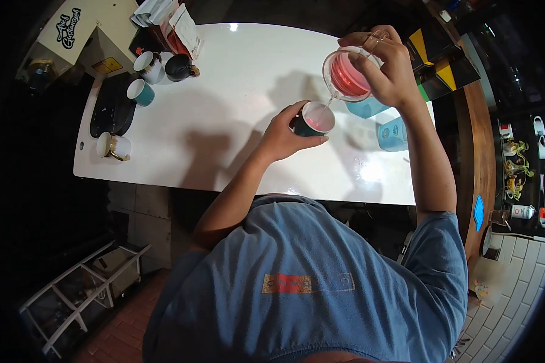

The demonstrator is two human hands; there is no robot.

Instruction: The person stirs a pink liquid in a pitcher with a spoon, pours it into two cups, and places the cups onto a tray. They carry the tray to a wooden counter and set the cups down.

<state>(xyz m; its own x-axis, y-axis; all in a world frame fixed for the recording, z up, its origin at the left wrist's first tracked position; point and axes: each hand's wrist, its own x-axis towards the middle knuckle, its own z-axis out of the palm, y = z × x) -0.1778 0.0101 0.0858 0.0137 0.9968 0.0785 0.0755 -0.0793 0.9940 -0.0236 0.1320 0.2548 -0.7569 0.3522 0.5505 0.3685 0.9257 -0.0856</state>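
**Pink liquid poured from pitcher into cup**

The dark cup (314,118) stands on the white worktop (224,91), ringed by the left hand (287,133), fingers curled closed around its side. Above it, the right hand (389,66) grips a tilted glass pitcher (347,75); a thin pink stream runs from its spout. A good pour likely needs a steady cup and slow tilt. The fill level is hard to judge; blue containers (393,134) sit partly hidden behind.

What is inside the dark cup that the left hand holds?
The cup in the left hand holds pink liquid, poured from the pitcher in the right hand. Its depth cannot be seen.
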